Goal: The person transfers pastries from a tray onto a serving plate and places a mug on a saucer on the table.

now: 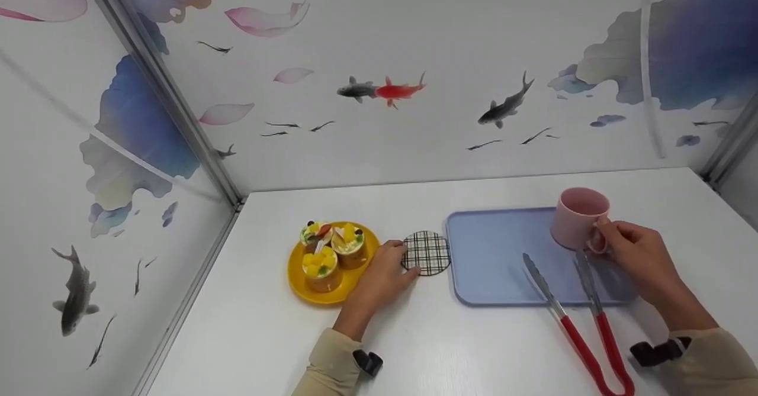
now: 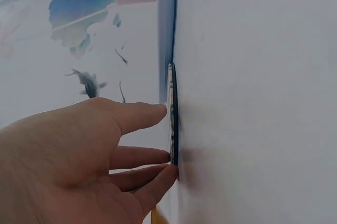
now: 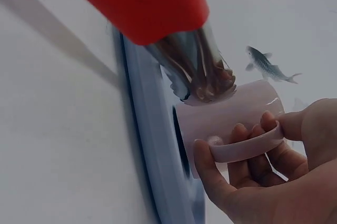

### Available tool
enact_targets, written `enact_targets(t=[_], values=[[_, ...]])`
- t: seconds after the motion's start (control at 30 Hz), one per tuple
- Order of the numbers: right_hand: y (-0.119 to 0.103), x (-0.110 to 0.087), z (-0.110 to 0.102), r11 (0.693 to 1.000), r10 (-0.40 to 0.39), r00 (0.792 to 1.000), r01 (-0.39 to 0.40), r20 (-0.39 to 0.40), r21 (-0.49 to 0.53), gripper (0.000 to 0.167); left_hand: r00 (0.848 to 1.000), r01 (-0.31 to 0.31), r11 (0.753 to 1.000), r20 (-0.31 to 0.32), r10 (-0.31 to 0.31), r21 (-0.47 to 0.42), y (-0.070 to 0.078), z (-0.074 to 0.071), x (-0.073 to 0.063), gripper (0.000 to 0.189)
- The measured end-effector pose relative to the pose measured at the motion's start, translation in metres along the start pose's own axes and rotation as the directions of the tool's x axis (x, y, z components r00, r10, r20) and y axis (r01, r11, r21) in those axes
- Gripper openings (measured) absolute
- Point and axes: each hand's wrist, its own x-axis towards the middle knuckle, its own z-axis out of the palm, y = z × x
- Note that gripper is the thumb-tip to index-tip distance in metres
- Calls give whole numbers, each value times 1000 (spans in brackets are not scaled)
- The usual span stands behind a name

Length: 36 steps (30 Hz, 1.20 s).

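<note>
My left hand (image 1: 384, 275) pinches the near-left rim of a round plaid coaster (image 1: 427, 253) on the white table. In the left wrist view, the coaster (image 2: 171, 124) appears edge-on between thumb and fingertips. Farther right, my right hand (image 1: 642, 260) grips the handle of a pink mug (image 1: 574, 224), which is upright at the right part of a blue tray (image 1: 491, 266). Whether the mug's base touches the tray is hard to tell. In the right wrist view, fingers wrap the handle (image 3: 247, 149). Tongs (image 1: 592, 348) with red handles and metal arms extend over the tray's front edge, spread apart.
Left of the coaster stands a yellow plate (image 1: 299, 286) bearing three fruit-topped dessert cups (image 1: 323, 266), close to my left forearm. A white wall (image 1: 367, 153) printed with fish and petals borders the table's back; another panel (image 1: 35, 206) rises at left.
</note>
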Motion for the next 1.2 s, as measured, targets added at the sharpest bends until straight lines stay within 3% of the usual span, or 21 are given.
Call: enact_targets(t=[0.33,0.57,0.8,1.2], values=[[2,0,-3,997,-24,1000,25,-7,70,56,999,-52,998,-13,52,44,-1,0,2,57],[3,0,-2,995,-55,998,55,-5,82,52,1000,-25,999,2,25,43,-1,0,1,57],[-4,-2,-1,993,-106,994,105,15,55,55,1000,-28,999,3,28,42,-2,0,1,59],[-11,-3,-2,982,-159,987,157,6,100,51,999,-33,999,11,33,24,-4,0,1,58]])
